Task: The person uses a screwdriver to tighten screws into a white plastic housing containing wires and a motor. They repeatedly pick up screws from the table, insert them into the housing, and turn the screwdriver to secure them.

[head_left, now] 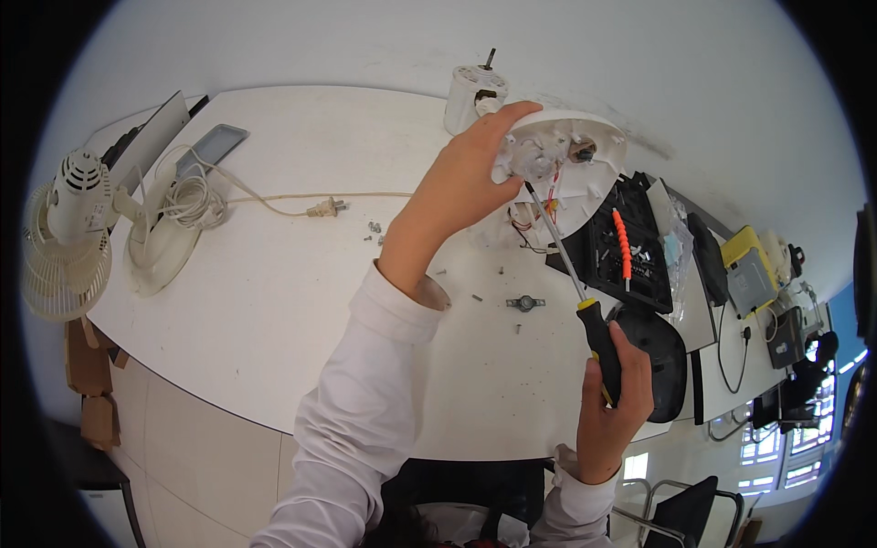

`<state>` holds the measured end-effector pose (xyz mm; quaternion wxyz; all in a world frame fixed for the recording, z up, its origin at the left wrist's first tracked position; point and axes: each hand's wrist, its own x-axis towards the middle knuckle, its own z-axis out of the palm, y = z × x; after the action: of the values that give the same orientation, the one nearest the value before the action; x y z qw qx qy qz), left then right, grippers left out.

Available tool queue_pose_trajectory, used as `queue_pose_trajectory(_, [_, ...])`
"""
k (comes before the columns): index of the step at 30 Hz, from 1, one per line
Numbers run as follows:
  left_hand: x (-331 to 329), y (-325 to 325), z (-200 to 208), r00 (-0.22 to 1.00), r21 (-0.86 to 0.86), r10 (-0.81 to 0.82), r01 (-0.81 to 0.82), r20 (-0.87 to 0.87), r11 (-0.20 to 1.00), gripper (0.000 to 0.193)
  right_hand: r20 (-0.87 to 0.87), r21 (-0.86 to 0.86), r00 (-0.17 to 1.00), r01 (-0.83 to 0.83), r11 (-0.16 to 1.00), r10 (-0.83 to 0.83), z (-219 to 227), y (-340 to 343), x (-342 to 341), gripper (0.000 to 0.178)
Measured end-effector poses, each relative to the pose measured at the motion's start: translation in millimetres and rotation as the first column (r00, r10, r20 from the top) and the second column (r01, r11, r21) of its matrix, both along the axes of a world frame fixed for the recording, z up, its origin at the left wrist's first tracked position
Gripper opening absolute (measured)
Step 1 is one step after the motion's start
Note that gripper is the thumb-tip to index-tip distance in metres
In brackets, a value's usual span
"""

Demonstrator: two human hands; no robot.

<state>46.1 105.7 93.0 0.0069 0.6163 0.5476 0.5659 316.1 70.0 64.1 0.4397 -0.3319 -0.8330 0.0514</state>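
My left hand (457,183) grips the rim of a rounded white plastic housing (598,183) and tilts it so its ribbed inside shows. Loose coloured wires (552,203) come out of the housing. In my right hand (621,397) is a screwdriver (598,342) with a black and yellow handle. Its long shaft reaches up to the housing's inside, with the tip close to my left thumb; whether it sits in a screw I cannot tell. Behind my left hand stands a white cylindrical motor housing (463,96) with a metal shaft on top. A small dark bracket (525,303) lies on the table.
Several small screws (375,228) are scattered on the white table (301,137). A black tool case (639,247) holding an orange spiral-handled tool (622,242) lies at right, beside a glossy black shell (662,356). At left are a white fan (78,210), a coiled cord (195,203) and a grey tray (219,146).
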Motion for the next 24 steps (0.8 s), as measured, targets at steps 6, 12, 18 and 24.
queue_pose_trajectory(6, [0.0,0.0,0.1,1.0,-0.011,0.005,-0.005,0.0,1.0,0.068,0.002,-0.005,1.0,0.008,1.0,-0.008,-0.3,-0.2,-1.0,0.039])
queue_pose_trajectory(12, [-0.2,0.6,0.2,1.0,-0.015,0.005,-0.005,-0.002,1.0,0.068,0.005,-0.033,1.0,0.021,0.999,-0.021,-1.6,-0.2,-0.4,0.037])
queue_pose_trajectory(18, [-1.4,-0.1,0.4,1.0,-0.018,0.002,-0.002,-0.007,1.0,0.068,-0.012,-0.081,1.0,0.003,0.997,-0.004,-1.9,1.4,-0.4,0.036])
queue_pose_trajectory(24, [-2.2,-0.2,-0.9,1.0,0.001,-0.015,0.015,-0.008,1.0,0.068,-0.038,-0.103,0.999,-0.026,0.994,0.022,-6.8,5.8,0.9,0.036])
